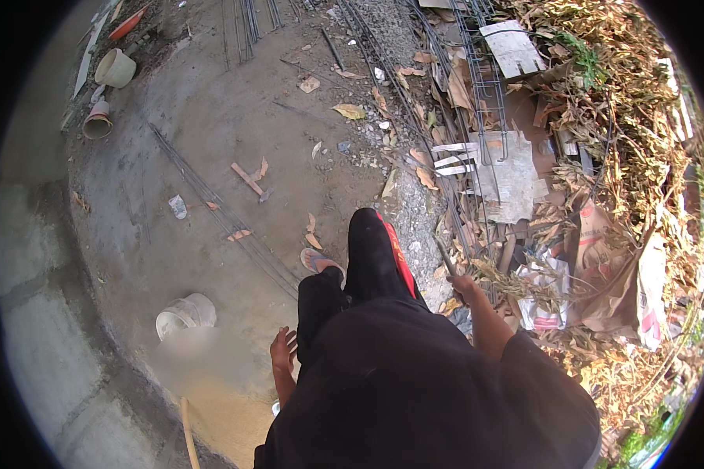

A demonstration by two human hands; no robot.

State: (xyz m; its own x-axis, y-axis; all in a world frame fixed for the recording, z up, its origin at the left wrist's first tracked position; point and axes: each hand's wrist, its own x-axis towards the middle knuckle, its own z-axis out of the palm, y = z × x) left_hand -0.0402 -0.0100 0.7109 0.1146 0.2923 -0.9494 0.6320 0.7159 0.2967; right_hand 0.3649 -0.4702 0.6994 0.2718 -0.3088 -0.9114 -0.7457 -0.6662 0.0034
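My right hand (465,289) is closed around a short, dark, thin rod (445,256), which points forward and slightly left; its lower end is hidden in the fist. I cannot make out whether the rod is part of a tool. At my left side, my left hand (284,349) hangs beside the thigh with loosely curled fingers apart and nothing in it. On the ground ahead lies a hammer (249,181) with a wooden handle. Long thin steel bars (211,201) stretch diagonally between the hammer and a crumpled pale wrapper (177,206).
A whitish bucket (186,315) lies tipped at left, near sand (231,422) and a wooden handle (188,434). Two more buckets (116,69) (97,123) are farther off. Tied rebar cages (483,74), boards (504,176), sacks (602,266) and dry leaves (626,148) crowd the right. A block wall (47,313) borders the left.
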